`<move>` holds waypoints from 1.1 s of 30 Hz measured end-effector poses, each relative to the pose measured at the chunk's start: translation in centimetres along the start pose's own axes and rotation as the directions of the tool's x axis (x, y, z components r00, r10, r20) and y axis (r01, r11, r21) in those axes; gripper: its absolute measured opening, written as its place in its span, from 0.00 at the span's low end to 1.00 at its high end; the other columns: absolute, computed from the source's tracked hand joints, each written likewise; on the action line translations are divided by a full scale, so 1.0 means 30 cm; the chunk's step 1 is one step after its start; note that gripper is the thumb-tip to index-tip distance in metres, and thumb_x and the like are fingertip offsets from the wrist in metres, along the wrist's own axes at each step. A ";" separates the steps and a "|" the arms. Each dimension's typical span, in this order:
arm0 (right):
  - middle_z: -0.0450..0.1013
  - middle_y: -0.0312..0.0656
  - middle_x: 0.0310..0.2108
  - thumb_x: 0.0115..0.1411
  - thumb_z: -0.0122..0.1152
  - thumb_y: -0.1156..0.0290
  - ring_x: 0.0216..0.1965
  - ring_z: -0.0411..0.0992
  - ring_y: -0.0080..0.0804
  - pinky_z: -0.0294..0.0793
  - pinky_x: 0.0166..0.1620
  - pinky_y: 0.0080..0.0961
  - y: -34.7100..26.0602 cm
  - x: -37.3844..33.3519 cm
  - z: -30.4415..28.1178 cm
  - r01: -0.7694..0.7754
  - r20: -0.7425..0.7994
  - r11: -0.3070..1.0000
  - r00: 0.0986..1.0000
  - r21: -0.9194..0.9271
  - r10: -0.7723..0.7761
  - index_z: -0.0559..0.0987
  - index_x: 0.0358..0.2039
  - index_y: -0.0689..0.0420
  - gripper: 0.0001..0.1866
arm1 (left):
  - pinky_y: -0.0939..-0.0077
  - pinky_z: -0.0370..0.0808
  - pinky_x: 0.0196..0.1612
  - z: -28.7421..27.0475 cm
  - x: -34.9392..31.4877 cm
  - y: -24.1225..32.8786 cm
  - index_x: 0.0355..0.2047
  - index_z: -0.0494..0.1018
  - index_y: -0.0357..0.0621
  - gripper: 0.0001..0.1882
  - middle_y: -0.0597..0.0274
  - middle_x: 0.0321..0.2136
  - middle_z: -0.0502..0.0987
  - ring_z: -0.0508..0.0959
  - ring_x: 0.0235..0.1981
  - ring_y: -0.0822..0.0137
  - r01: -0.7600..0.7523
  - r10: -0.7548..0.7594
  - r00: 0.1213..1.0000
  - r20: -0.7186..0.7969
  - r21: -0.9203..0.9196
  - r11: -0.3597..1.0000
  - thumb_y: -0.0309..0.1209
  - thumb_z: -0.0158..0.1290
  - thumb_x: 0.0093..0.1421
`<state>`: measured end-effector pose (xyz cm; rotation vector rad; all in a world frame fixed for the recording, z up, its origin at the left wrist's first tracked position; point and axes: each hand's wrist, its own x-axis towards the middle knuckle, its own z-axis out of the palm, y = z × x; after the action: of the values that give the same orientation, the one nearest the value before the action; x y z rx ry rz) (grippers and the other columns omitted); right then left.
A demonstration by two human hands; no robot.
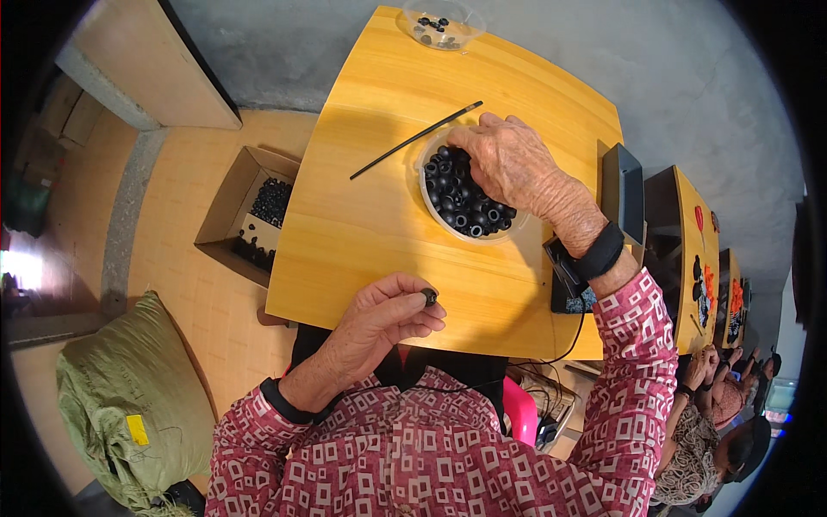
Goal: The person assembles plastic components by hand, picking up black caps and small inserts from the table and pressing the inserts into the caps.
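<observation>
My left hand (379, 323) is closed near the table's front edge, with a small black round hollow part (430, 297) pinched between thumb and fingers. Farther up, my right hand (510, 164) reaches over the right rim of a clear plastic bowl (425, 191). The bowl is heaped with black ball-shaped parts (469, 202), several showing round openings. My right fingers curl down into the heap, so their tips and anything they hold are hidden. Left of the bowl, a thin black stick (413, 140) lies slantwise on the yellow wooden table (336, 250).
Another clear bowl (444, 34) with a few black parts stands at the far edge. A cardboard box (228, 215) of black pieces is left of the table, near a green sack (138, 388). A dark tray (622, 194) stands at right; other people (706, 431) sit beyond.
</observation>
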<state>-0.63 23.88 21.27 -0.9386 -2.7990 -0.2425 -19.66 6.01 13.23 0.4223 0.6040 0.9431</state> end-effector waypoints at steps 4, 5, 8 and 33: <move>0.76 0.48 0.32 0.49 0.59 0.74 0.42 0.71 0.43 0.71 0.44 0.38 0.006 0.022 0.011 -0.060 0.062 0.995 0.997 0.082 0.055 0.79 0.33 0.60 0.09 | 0.80 0.77 0.39 -0.001 0.002 0.004 0.41 0.72 0.40 0.08 0.56 0.33 0.79 0.81 0.35 0.68 -0.001 0.001 1.000 -0.007 -0.004 1.000 0.28 0.49 0.64; 0.76 0.49 0.32 0.50 0.59 0.73 0.42 0.71 0.44 0.71 0.44 0.39 0.003 0.026 0.012 -0.092 0.094 0.995 0.992 0.045 0.087 0.79 0.32 0.60 0.09 | 0.80 0.77 0.39 -0.003 0.002 0.005 0.41 0.72 0.40 0.08 0.56 0.33 0.79 0.81 0.34 0.68 -0.002 0.002 1.000 -0.006 0.000 1.000 0.28 0.49 0.64; 0.76 0.50 0.31 0.51 0.59 0.72 0.42 0.71 0.45 0.71 0.44 0.40 -0.008 0.043 0.012 -0.153 0.150 0.988 0.977 -0.008 0.153 0.79 0.32 0.60 0.09 | 0.80 0.76 0.40 -0.009 0.006 0.014 0.40 0.73 0.41 0.08 0.57 0.33 0.79 0.80 0.36 0.68 0.007 -0.007 1.000 0.005 0.015 1.000 0.30 0.51 0.63; 0.73 0.47 0.33 0.44 0.69 0.75 0.38 0.73 0.46 0.73 0.42 0.37 -0.022 0.039 0.073 -0.330 0.091 0.859 0.943 0.391 0.321 0.75 0.31 0.61 0.13 | 0.79 0.77 0.40 -0.055 0.031 0.025 0.41 0.71 0.40 0.08 0.56 0.33 0.79 0.81 0.35 0.67 -0.005 0.004 0.999 -0.032 -0.025 1.000 0.28 0.48 0.64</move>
<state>-2.21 24.50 19.35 -1.2772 -2.4986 0.3808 -20.79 7.32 12.14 0.3866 0.6194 0.9621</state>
